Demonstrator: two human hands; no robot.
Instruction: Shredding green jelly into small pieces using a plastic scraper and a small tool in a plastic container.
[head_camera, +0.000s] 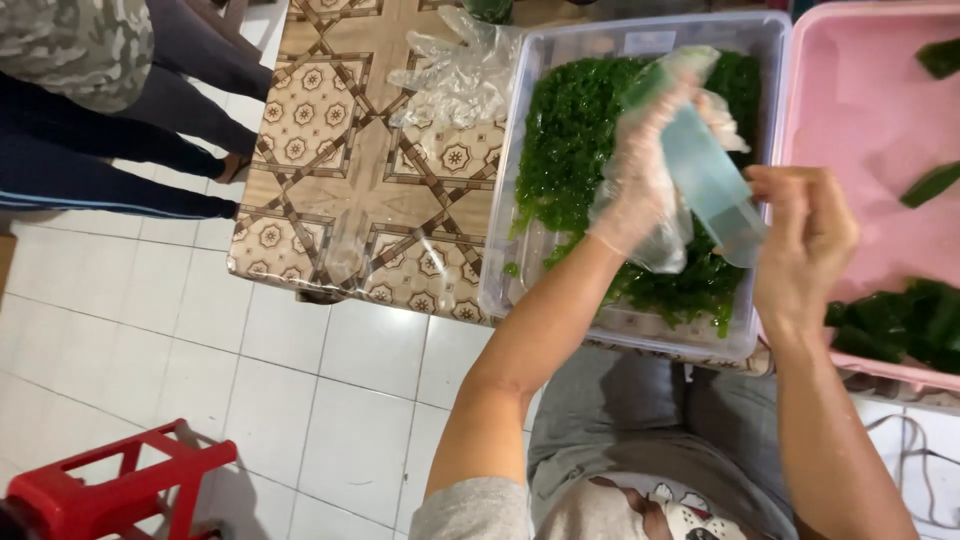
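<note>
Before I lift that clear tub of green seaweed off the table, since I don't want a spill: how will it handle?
The clear tub looks thin-walled, so it may flex if lifted by one edge. The green seaweed fills most of it and looks wet, so it is probably heavy and apt to slosh. Its glossy rim may be slippery.

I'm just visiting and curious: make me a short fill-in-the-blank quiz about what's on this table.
1. The clear tub holds a heap of ___ seaweed.
2. The left hand wears a thin plastic ___.
3. The tub to the right is coloured ___.
4. The stool on the floor is ___.

Missing words: green; glove; pink; red
</note>
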